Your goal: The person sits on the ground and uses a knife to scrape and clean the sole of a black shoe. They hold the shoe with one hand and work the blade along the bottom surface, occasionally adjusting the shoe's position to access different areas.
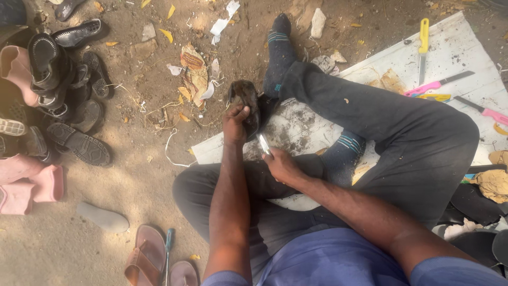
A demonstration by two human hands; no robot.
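Note:
My left hand grips a dark worn shoe, holding it upright on the edge of a white sheet in front of my crossed legs. My right hand is closed around a small knife whose metal blade points up toward the shoe's lower edge. The blade tip sits close to the shoe, just below my left hand. Dark scrapings lie on the sheet under the shoe.
A pile of black sandals and pink shoes lies at the left. Brown sandals and a loose sole lie near my left knee. A yellow-handled knife and pink-handled knives rest on the sheet.

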